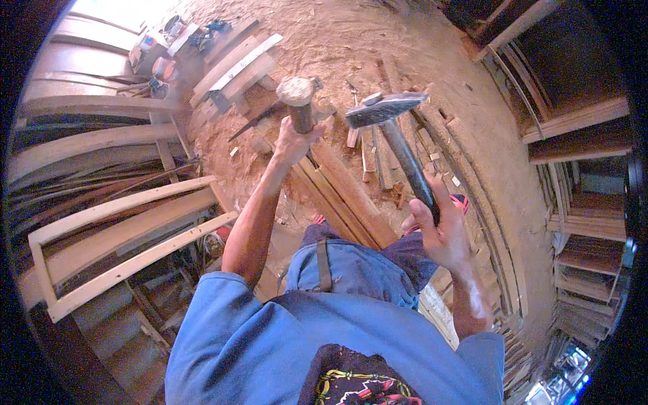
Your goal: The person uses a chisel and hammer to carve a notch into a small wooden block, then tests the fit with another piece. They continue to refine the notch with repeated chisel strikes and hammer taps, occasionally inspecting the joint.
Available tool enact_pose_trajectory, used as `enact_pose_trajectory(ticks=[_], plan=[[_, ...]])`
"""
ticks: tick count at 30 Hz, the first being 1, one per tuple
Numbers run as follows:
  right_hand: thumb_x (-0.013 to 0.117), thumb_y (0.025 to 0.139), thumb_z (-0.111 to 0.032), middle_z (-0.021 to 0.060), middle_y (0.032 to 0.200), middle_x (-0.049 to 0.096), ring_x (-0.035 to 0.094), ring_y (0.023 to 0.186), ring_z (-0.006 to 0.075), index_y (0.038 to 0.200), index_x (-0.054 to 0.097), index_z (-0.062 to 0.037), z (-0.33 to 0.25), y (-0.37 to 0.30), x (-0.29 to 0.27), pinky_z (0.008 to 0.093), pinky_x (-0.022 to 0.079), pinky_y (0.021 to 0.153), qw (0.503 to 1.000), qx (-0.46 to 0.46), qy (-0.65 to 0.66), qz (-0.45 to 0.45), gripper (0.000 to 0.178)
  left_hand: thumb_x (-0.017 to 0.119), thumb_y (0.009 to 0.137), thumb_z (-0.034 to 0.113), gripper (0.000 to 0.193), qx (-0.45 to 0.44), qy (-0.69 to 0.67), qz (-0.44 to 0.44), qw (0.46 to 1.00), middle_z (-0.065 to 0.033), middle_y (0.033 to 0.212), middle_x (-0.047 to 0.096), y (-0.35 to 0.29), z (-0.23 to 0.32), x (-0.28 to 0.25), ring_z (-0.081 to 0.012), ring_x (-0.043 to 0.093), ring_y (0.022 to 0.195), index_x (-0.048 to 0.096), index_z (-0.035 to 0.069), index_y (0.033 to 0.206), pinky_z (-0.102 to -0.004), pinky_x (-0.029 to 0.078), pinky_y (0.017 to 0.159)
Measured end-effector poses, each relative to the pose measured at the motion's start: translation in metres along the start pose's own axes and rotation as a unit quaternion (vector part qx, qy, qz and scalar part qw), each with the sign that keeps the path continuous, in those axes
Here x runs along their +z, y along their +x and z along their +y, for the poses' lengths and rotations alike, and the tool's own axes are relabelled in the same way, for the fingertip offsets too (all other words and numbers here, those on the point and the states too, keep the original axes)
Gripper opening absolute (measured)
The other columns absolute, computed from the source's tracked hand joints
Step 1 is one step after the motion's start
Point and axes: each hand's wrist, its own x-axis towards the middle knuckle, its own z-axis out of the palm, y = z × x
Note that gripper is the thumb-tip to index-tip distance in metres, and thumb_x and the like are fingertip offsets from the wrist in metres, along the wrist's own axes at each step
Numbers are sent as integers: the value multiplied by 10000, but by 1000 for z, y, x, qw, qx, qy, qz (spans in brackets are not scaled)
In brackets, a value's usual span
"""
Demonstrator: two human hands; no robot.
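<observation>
A: Left hand (294, 145), quick. Fingers?
B: Curled around a stout wooden handle (302, 120), grip narrow. Its round top end is pale, frayed and spread, and sticks up above the fist. Lower end's behind the hand, so the tool type can't be told.
A: Right hand (442, 233)?
B: Wrapped on the lower part of a hammer (400, 145). Thumb shows on the near side of the dark shaft; some fingers are hidden behind it, so their exact set can't be told.
A: Where's the hammer head?
B: Up at the far end, lying crosswise, right of the frayed top. A gap shows between them; not touching in this view.
A: And under the hands?
B: A long timber piece (358, 206) runs away from the person, between the legs, with lengthwise grooves or seams; can't tell which. Whether the left-hand tool touches it can't be told either.
A: Surroundings, fast.
B: Small wood offcuts (368, 152) just beyond the timber. Sawdust-covered floor (351, 37) all around. Pale boards (246, 63) farther off, upper left. A light wooden frame (145, 264) stands to the person's left, well apart from the hammer. Timber-loaded shelves (584, 118) along the right.
</observation>
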Motion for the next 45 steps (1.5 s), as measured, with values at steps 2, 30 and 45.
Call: enact_pose_trajectory(ticks=[2, 30, 45], plan=[[619, 988, -254, 188, 889, 700, 708, 746, 287, 1354, 528, -48, -1, -1, 1, 382, 531, 675, 1000, 5, 21, 9, 430, 769, 816, 201, 252, -32, -33, -11, 999, -20, 641, 607, 2, 17, 1, -117, 567, 586, 594, 28, 760, -310, 466, 572], [609, 997, -279, 125, 747, 631, 587, 621, 192, 1329, 545, -37, -8, 1, 8, 341, 482, 623, 1000, 1, 9, -16, 416, 766, 815, 195, 250, -26, -27, -48, 998, -55, 664, 617, -2, 7, -4, -123, 561, 635, 623, -8, 797, -338, 474, 612], [497, 1046, -295, 93, 598, 564, 667, 522, 203, 1363, 479, -98, -43, 53, 31, 377, 517, 416, 978, -127, -163, -23, 374, 764, 812, 165, 244, -35, -13, -58, 998, -55, 833, 648, -22, -13, 3, -133, 576, 806, 648, 21, 970, -340, 501, 734]])
